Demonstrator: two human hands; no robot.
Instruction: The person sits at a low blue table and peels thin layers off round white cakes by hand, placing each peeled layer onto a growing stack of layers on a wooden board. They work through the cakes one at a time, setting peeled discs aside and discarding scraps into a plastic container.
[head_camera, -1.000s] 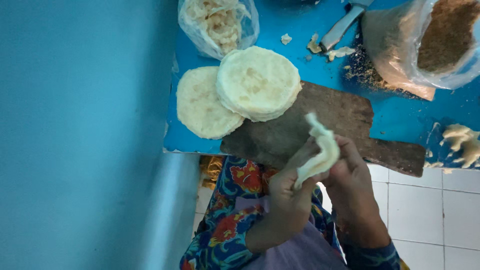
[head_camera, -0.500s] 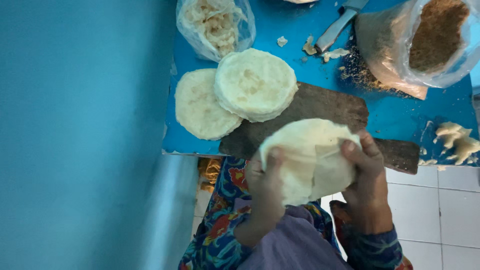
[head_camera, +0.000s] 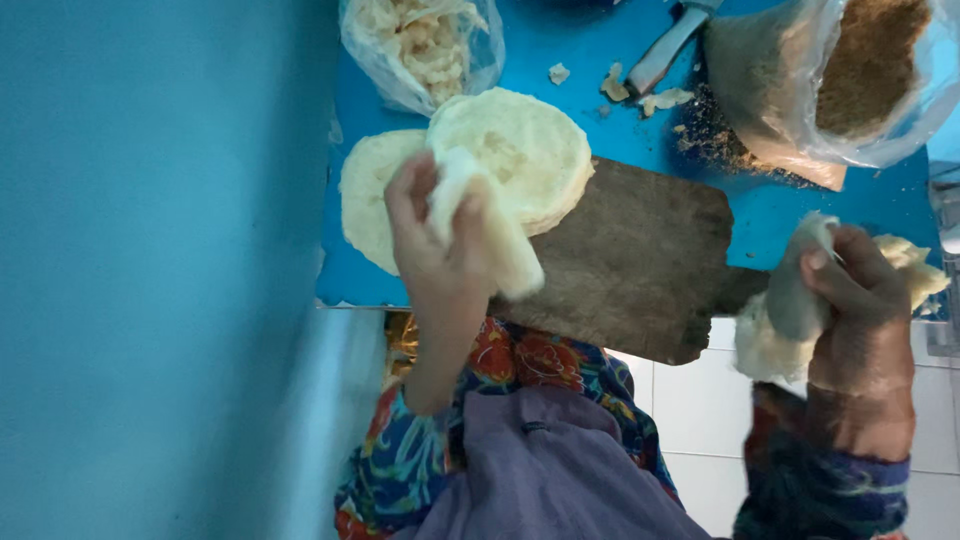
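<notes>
My left hand grips a thin flattened dough sheet, which droops over the near edge of a stack of pale dough discs. A second stack of discs lies just left of it. Both stacks rest partly on a dark wooden board on the blue table. My right hand is off the board's right end, shut on a ragged lump of dough held past the table's near edge.
A clear bag of dough pieces and a bag of brown powder stand at the back, with a knife and crumbs between them. More dough lies at the right. A blue wall runs along the left; white floor tiles lie below.
Both hands held one round dough sheet over the board. They have since parted: the left carried the sheet up-left to the stacks, and the right moved right and holds a dough lump.
</notes>
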